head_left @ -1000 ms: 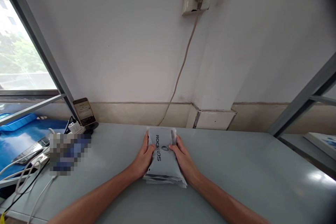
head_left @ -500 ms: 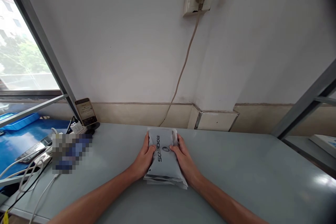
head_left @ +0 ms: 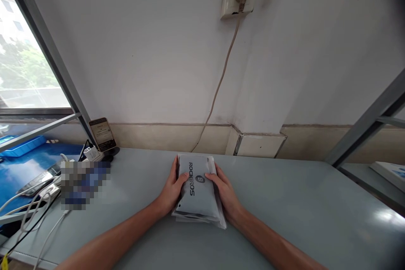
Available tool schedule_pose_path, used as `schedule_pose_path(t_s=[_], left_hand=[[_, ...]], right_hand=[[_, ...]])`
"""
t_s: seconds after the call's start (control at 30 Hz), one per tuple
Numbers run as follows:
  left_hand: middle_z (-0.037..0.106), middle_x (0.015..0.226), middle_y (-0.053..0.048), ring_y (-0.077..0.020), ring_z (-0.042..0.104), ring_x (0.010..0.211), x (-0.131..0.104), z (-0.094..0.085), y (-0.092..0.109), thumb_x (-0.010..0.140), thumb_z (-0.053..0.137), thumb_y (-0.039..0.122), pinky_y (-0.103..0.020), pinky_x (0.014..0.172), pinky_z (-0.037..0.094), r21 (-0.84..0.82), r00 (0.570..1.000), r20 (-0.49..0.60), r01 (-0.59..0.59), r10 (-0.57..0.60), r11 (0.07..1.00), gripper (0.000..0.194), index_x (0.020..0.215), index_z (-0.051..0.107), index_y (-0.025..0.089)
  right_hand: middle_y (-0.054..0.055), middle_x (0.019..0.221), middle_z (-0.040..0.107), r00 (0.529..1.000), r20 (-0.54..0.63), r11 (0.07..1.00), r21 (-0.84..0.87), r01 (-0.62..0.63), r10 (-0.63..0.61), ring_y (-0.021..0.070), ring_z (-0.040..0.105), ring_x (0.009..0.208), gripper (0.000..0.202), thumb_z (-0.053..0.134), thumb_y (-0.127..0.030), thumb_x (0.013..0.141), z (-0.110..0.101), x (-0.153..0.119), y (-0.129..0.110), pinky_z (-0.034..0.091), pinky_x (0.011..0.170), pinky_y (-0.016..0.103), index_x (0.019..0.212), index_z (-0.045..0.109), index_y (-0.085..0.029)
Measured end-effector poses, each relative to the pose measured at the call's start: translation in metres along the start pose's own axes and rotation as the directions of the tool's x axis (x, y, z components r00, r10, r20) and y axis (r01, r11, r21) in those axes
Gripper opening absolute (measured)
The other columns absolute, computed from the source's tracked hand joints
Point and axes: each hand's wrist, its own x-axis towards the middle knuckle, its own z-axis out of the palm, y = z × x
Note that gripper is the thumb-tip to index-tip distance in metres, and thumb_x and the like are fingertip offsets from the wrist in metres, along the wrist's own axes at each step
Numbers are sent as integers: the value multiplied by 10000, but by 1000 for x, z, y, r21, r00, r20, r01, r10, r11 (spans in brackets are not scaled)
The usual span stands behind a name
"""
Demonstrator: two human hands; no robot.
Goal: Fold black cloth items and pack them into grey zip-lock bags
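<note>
Both hands [head_left: 171, 193] hold stacked ROCKBROS pouches [head_left: 198, 203], contents unclear.

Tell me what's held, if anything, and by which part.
A stack of plastic packets, the top one marked ROCKBROS, held by its sides: left hand on the left side, right hand on the right, thumbs on top.

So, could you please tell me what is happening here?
A person holds a stack of plastic packets at a grey table. The left hand grips one side, the right hand the other, with thumbs on top, where ROCKBROS is printed. A phone stands propped near the table's far left corner.
</note>
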Motion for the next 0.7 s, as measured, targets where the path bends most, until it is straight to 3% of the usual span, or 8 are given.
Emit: schedule_pose_path(t_s=[0.1,0.33,0.47,0.7], left_hand=[[193,1734,-36,-278,215,1587,-1,0,4,949,637,438,-395,1278,248,-43,999,-5,40,-40,998,886,1675,156,274],[174,1739,-52,-289,198,1589,-2,-1,3,976,604,491,-398,1283,228,37,999,7,46,-46,998,892,1681,114,250],[211,1727,-86,-305,239,1574,-2,-4,-3,981,589,488,-421,1290,196,82,998,29,53,-56,995,911,1684,79,215],[138,1743,-72,-276,127,1604,-1,-6,-7,973,571,454,-388,1303,94,150,999,49,13,-20,989,934,1683,32,177]], right_hand=[[45,1370,712,1000,4,1000,-3,15,-15,347,676,1215,675,749,-429,809,-2,1,0,588,946,450,1446,556,-317],[50,1360,714,995,97,998,-50,28,-23,327,680,1204,771,786,-472,817,1,-3,-2,586,958,440,1509,479,-326],[17,1453,650,996,63,990,-122,71,-63,315,611,1299,830,783,-445,809,0,-1,0,523,1057,435,1552,427,-347],[-25,1533,576,996,19,975,-202,88,-86,309,528,1385,803,723,-373,797,-6,8,10,447,1118,435,1553,453,-363]])
